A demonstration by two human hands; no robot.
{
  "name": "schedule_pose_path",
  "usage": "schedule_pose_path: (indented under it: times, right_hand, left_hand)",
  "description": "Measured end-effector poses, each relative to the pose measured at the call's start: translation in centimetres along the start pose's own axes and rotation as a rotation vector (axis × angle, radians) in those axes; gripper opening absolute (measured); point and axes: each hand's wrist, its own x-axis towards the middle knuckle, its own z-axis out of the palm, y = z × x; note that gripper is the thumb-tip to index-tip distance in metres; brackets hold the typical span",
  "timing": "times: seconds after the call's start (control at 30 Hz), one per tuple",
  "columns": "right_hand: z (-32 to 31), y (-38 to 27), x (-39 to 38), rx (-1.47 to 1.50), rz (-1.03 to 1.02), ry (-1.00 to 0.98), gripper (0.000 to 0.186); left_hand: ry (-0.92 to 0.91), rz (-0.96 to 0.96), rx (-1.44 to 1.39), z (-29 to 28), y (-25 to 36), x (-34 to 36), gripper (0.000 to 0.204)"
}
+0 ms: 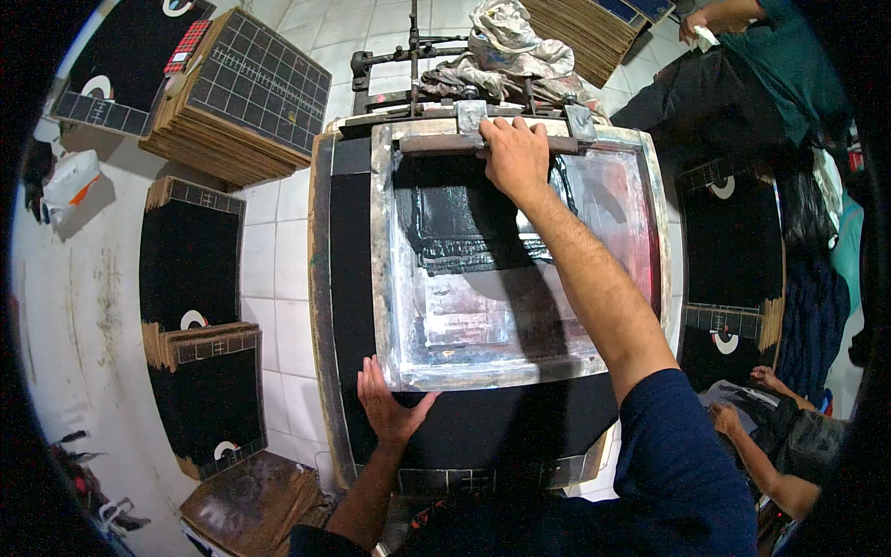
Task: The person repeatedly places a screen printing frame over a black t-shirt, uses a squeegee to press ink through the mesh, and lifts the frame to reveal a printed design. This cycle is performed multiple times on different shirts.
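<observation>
A screen-printing frame with a pale, ink-stained wooden rim lies over black fabric on a board. At its far end my right hand is closed on a squeegee with a long brown handle. Wet black ink covers the far left part of the mesh, and my arm's shadow falls across it. My left hand touches the near left corner of the frame, fingers stretched along its side and thumb apart along the front edge.
Metal clamps hold the frame's far edge, with stained rags behind. Boards with black fabric stand at left and right. A board stack is far left. A co-worker's arm and other hands show at right.
</observation>
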Motion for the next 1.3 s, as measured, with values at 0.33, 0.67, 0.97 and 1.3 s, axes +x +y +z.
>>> schedule_pose_path:
  times: [0.33, 0.67, 0.97, 1.3]
  right_hand:
    - [-3.4, -1.0, -5.1, 0.045, -0.165, -0.185, 0.041]
    - [-4.1, -1.5, -10.1, 0.047, -0.123, 0.012, 0.028]
    - [-2.0, 1.5, -3.5, 0.047, -0.099, 0.094, 0.016]
    - [-0.7, 3.0, -3.7, 0.074, 0.094, -0.024, 0.033]
  left_hand:
    - [0.001, -0.026, -0.083, 0.1, 0.2, 0.4, 0.128]
    - [-0.024, -0.05, -0.087, -0.1, 0.4, 0.6, 0.13]
    - [-0.028, -0.026, -0.031, 0.9, 0.2, 0.8, 0.131]
    - [-0.019, -0.017, 0.001, 1.3, 0.3, 0.8, 0.132]
